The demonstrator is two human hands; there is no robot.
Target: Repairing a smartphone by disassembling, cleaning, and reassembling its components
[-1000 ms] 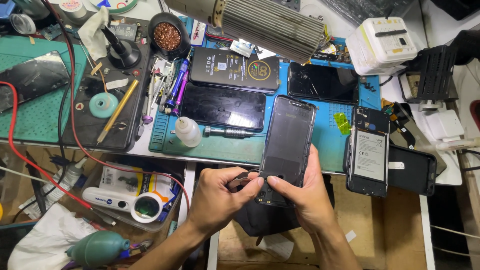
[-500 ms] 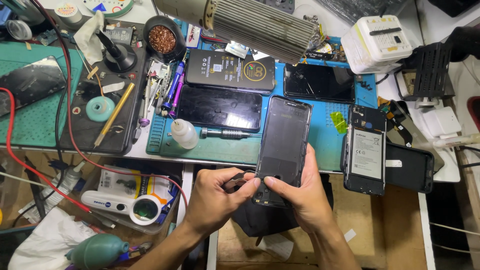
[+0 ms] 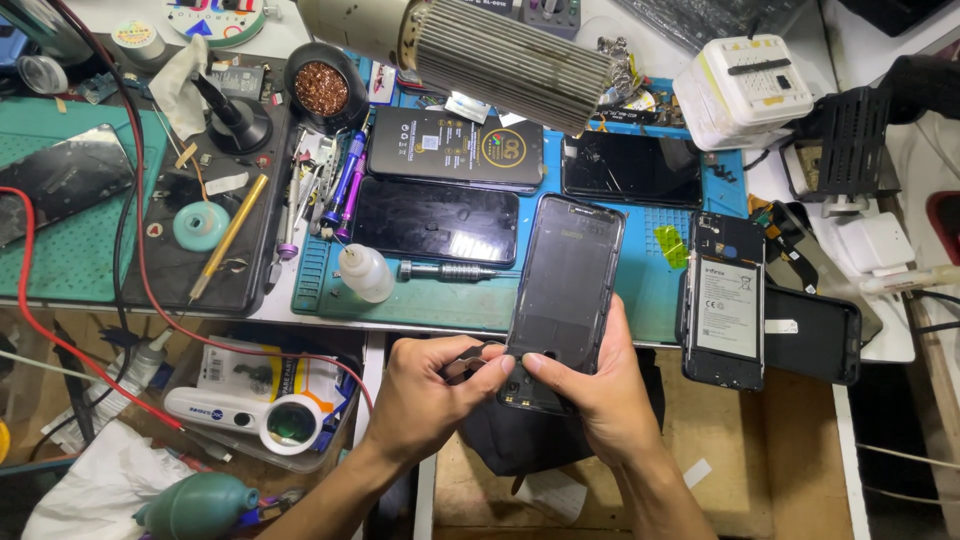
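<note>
My right hand grips the lower end of a dark phone frame, which stands tilted over the front edge of the blue work mat. My left hand pinches a small dark tool against the frame's bottom left corner, thumb and fingertips meeting my right thumb there. The frame's lower edge is partly hidden by my fingers.
On the mat lie a dark phone screen, a boxed black pack, a cracked phone, a screwdriver and a small white bottle. An opened phone lies right. A lamp head hangs above; a magnifier sits lower left.
The view has shifted slightly. My hands and the phone frame stay in nearly the same place, with my left fingers still working at the frame's lower corner.
</note>
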